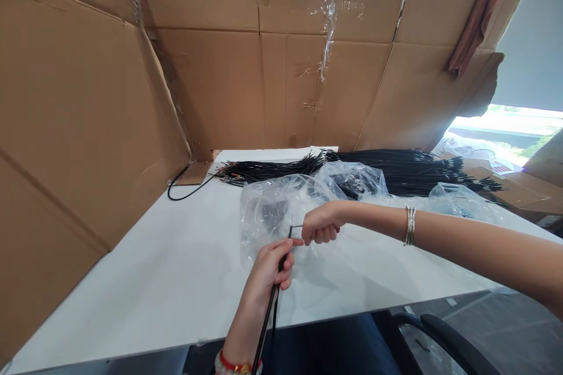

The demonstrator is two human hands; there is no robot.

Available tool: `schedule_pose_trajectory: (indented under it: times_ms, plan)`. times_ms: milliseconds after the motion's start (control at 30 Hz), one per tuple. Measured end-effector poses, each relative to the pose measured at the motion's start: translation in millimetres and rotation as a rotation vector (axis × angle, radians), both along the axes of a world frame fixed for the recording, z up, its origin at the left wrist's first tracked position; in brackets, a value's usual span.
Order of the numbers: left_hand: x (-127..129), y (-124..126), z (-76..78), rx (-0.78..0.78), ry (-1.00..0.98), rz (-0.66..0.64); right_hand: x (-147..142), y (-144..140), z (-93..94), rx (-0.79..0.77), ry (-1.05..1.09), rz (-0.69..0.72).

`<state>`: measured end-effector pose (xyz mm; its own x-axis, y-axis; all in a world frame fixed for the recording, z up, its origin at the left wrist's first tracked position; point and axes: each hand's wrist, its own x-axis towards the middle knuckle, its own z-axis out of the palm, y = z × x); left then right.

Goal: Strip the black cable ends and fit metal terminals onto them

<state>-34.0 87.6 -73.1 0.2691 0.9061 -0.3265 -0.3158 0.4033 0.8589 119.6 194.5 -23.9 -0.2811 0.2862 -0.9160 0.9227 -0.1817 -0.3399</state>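
Observation:
My left hand [273, 263] is closed around a black cable [266, 328], which runs up from the table's front edge through the fingers. The cable's tip stands just above the thumb, with a thin strand sticking up from it. Close by on the right, my right hand [322, 222] is a fist on a thin dark wire [297, 226] that reaches across to the cable's tip. The rest of that wire is hidden inside the fist. Behind both hands lies a crumpled clear plastic bag [259, 205] on the white table [185, 269].
Bundles of black cables [396, 173] lie along the table's back. One loose cable [170, 192] loops at the left. Tall cardboard walls [211, 82] stand at the left and back, with a brown cloth [477, 26] over the top. A chair armrest [457, 343] is below right.

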Motion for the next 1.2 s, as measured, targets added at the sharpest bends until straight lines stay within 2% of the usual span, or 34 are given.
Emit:
schedule_pose_trajectory:
  times_ms: [233, 400, 600, 767, 933, 1200]
  plan:
    - [6.9, -6.3, 1.1, 0.124, 0.223, 0.084, 3.7, 1.9, 1.4, -0.079, -0.007, -0.01]
    - [10.3, -6.0, -2.4, 0.16, 0.296, 0.136, 3.7, 4.2, -5.2, -0.118, 0.016, -0.027]
    - [11.2, -0.4, -11.2, 0.126, 0.313, 0.141, -1.3, 2.4, -20.2, -0.137, 0.046, -0.07]
    - [10.4, 1.5, -8.0, 0.059, 0.307, 0.108, -5.1, 1.2, -27.9, -0.14, 0.071, -0.098]
    - [6.7, 1.6, -2.7, 0.02, 0.276, 0.079, -0.5, 3.2, -23.2, -0.129, 0.112, -0.107]
    - [3.6, 0.2, 1.9, 0.056, 0.228, 0.063, 8.7, 2.5, -10.7, -0.113, 0.149, -0.112]
